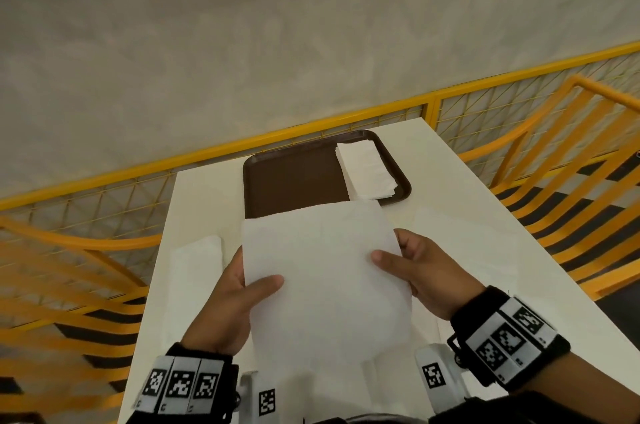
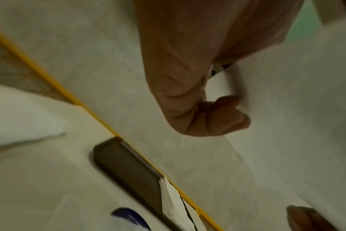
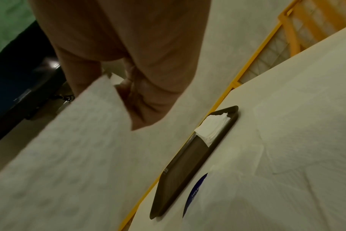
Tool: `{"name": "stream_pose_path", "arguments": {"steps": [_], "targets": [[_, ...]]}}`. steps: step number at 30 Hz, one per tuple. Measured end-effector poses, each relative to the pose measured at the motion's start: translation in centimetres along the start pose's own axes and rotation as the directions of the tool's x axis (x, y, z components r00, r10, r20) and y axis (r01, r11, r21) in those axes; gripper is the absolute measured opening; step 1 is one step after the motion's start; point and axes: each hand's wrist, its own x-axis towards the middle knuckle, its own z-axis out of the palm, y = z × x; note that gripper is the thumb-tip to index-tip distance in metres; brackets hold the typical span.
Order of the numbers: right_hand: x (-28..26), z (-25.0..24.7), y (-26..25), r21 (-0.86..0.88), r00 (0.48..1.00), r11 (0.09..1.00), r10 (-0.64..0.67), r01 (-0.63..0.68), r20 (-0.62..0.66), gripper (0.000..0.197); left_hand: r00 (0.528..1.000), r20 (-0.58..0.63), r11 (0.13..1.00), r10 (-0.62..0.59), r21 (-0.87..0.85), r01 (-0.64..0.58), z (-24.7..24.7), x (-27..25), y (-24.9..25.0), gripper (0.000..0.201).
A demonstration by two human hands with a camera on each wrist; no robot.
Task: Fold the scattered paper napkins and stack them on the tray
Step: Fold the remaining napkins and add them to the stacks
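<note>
I hold a large unfolded white paper napkin (image 1: 325, 278) above the white table, in front of the brown tray (image 1: 294, 181). My left hand (image 1: 239, 288) pinches its left edge, thumb on top. My right hand (image 1: 412, 264) pinches the right edge the same way. A stack of folded napkins (image 1: 367, 169) lies at the right end of the tray. In the right wrist view the held napkin (image 3: 69, 148) fills the lower left, with the tray (image 3: 188, 168) and its stack (image 3: 211, 128) beyond. The left wrist view shows my left hand's curled fingers (image 2: 217, 118) and the tray (image 2: 128, 168).
More loose napkins lie on the table: one to the left (image 1: 197, 271) and one to the right (image 1: 464, 243). A yellow mesh railing (image 1: 429, 112) runs behind the table, and orange slatted chairs (image 1: 568, 174) stand on both sides.
</note>
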Motion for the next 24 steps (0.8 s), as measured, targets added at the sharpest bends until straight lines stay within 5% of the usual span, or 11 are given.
{"name": "stream_pose_path", "arguments": {"steps": [2,5,7,11,16,20,22,24], "targets": [[-0.2,0.5,0.0,-0.149,0.996,0.987,-0.07,0.061,-0.057,0.051,0.996,-0.085,1.0,0.02,0.022,-0.018,0.4,0.0,-0.6,0.079],[-0.6,1.4,-0.7,-0.46,0.975,0.876,-0.206,0.147,-0.08,0.021,0.97,-0.186,0.952,0.159,0.288,-0.1,1.8,-0.3,-0.6,0.05],[-0.9,1.8,-1.4,-0.51,0.964,0.838,-0.258,0.193,-0.059,0.013,0.956,-0.163,0.902,0.245,0.399,-0.163,2.7,-0.6,-0.3,0.041],[-1.2,2.8,-2.1,-0.511,0.963,0.821,-0.262,0.255,0.06,0.047,0.945,0.05,0.855,0.324,0.412,-0.315,4.9,-1.3,0.7,0.059],[-1.2,3.9,-1.9,-0.202,0.991,0.974,-0.083,0.103,0.105,0.053,0.951,0.246,0.965,0.19,0.134,-0.228,6.2,-1.5,0.7,0.087],[-1.2,2.9,-2.2,0.269,0.982,0.957,0.059,-0.107,0.181,0.039,0.951,-0.074,0.869,0.301,0.432,-0.242,5.6,-1.0,0.2,0.058],[-1.2,2.7,-2.3,0.309,0.974,0.942,0.067,-0.134,0.217,0.041,0.981,-0.165,0.917,0.104,0.397,-0.03,5.3,-0.7,-0.1,0.05],[-1.1,2.9,-2.1,0.29,0.966,0.945,0.082,-0.154,0.244,0.043,0.989,-0.054,0.976,-0.141,0.161,0.148,5.0,-0.4,-0.8,0.032]]}}
